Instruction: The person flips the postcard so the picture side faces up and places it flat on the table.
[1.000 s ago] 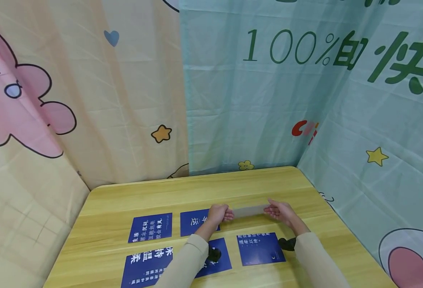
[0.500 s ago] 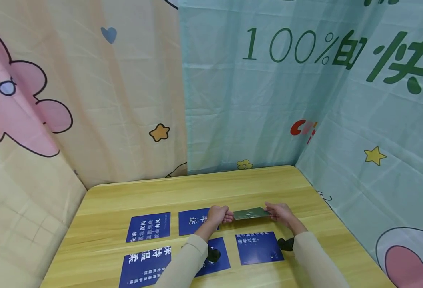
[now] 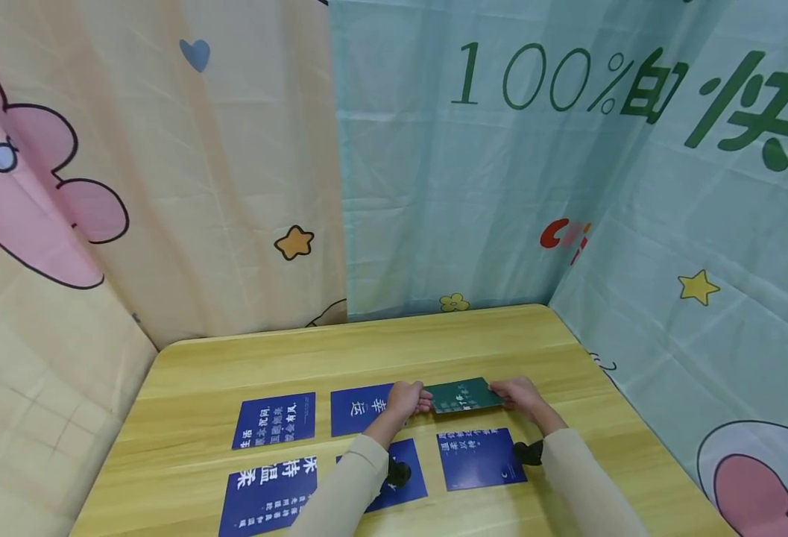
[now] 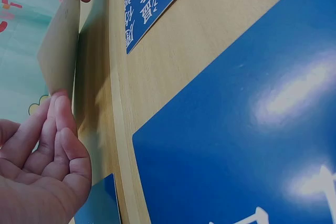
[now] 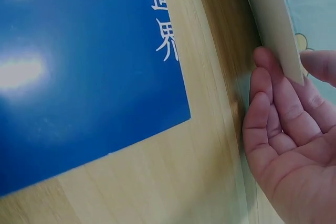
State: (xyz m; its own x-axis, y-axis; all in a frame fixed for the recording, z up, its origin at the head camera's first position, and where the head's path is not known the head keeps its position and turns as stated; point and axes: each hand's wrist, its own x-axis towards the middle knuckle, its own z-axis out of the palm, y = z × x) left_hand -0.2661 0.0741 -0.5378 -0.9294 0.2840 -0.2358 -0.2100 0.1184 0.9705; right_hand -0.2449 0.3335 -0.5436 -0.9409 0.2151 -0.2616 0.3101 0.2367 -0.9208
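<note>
A green card with white writing is held up by its two short ends, above the far right part of the wooden table. My left hand pinches its left end, and my right hand pinches the right end. Both wrist views show the card's plain pale back, tilted upright from there. In the right wrist view, the thumb and fingers of my right hand lie on either side of the card's corner. Below the green card lies a blue card with white writing.
More blue cards lie in two rows on the table: one beside my left hand, one further left, one at the front left, and one partly under my left forearm. Printed curtains stand behind the table.
The card between my hands has turned from nearly edge-on, pale side showing, to its green written face tilted towards the head camera. The hands have stayed in nearly the same place.
</note>
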